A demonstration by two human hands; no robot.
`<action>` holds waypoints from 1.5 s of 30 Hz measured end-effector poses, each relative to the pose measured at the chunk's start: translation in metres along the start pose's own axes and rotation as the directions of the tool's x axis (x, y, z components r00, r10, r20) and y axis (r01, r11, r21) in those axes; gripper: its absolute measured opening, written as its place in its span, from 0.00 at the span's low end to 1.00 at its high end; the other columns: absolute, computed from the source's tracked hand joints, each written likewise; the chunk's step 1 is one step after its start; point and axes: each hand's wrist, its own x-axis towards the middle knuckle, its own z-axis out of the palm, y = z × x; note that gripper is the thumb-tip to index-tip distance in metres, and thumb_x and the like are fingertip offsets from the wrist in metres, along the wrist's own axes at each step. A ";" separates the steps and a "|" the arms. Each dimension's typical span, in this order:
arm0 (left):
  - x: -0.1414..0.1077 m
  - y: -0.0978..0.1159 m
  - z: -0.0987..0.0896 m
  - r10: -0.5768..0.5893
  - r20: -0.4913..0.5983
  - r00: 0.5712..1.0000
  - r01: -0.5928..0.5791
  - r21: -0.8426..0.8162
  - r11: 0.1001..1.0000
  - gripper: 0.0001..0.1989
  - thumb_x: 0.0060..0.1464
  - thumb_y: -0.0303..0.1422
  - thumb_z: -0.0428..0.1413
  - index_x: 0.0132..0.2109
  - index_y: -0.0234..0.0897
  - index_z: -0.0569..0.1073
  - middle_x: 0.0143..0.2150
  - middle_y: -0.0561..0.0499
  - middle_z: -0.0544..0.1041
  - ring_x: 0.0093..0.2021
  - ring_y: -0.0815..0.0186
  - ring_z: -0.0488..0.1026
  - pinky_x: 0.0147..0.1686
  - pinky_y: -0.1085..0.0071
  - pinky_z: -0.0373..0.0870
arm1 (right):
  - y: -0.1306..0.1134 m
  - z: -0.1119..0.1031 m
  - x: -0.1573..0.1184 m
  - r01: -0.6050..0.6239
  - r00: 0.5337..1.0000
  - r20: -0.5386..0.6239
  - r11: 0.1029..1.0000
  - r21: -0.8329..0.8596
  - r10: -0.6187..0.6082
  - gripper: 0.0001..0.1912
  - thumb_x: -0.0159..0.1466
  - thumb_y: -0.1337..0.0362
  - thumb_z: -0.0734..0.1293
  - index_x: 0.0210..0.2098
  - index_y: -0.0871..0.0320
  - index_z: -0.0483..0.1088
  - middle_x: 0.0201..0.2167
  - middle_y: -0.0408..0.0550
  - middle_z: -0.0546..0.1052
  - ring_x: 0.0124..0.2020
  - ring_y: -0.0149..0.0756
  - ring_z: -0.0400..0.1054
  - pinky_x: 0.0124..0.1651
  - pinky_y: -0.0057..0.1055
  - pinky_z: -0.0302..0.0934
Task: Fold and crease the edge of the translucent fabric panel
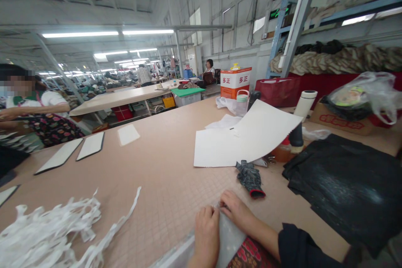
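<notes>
At the near edge of the table, my left hand (206, 231) has its fingers curled down over the edge of a pale grey sheet (228, 234). Close beside it, my right hand (236, 209) is closed on the same edge, its fingertips almost meeting those of the left. The lower part of the sheet runs toward my body, over a dark red patterned cloth (251, 255). Just beyond my right hand lies a dark grey knitted glove (250, 178) with a red cuff. Whether a smaller piece is pinched under the fingertips is hidden.
White strips (50, 234) lie heaped at the left. Large white boards (232, 144) lie ahead, near a white thermos (305, 104). Black sheets (348, 188) are stacked at the right. Dark-edged white panels (90, 145) lie far left, where a co-worker (47, 113) stands.
</notes>
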 end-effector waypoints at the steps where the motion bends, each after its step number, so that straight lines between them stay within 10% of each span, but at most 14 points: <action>1: -0.001 -0.001 0.003 0.034 -0.014 0.999 -0.033 0.045 0.998 0.11 0.55 0.25 0.48 0.43 0.41 0.71 0.39 0.51 0.70 0.40 0.64 0.66 0.40 0.68 0.61 | 0.000 -0.002 0.001 0.026 1.000 0.016 0.999 -0.030 -0.026 0.06 0.53 0.74 0.60 0.27 0.57 0.64 0.32 0.46 0.68 0.38 0.36 0.61 0.42 0.30 0.56; 9: -0.001 -0.007 0.025 0.119 -0.033 0.992 -0.109 0.225 0.968 0.16 0.52 0.22 0.50 0.48 0.36 0.67 0.40 0.49 0.69 0.39 0.61 0.65 0.37 0.63 0.63 | -0.006 -0.012 0.022 -0.018 0.990 0.140 0.995 -0.096 0.031 0.05 0.53 0.69 0.61 0.25 0.58 0.68 0.29 0.45 0.70 0.34 0.34 0.63 0.38 0.28 0.56; 32: 0.001 -0.004 0.017 0.106 -0.029 0.994 -0.097 0.226 0.969 0.15 0.53 0.24 0.50 0.48 0.39 0.67 0.38 0.50 0.69 0.38 0.61 0.65 0.36 0.65 0.63 | -0.008 -0.007 0.039 -0.099 0.973 0.188 0.979 -0.177 0.132 0.06 0.51 0.72 0.62 0.29 0.59 0.67 0.29 0.46 0.72 0.33 0.35 0.63 0.35 0.29 0.53; 45: -0.003 -0.014 0.010 -0.021 -0.001 1.000 0.021 0.019 1.000 0.10 0.52 0.21 0.49 0.38 0.37 0.71 0.36 0.51 0.71 0.38 0.64 0.67 0.38 0.69 0.65 | -0.020 -0.001 -0.007 0.185 0.971 0.166 0.981 -0.059 -0.173 0.14 0.59 0.75 0.55 0.34 0.58 0.69 0.36 0.48 0.70 0.41 0.35 0.62 0.44 0.30 0.57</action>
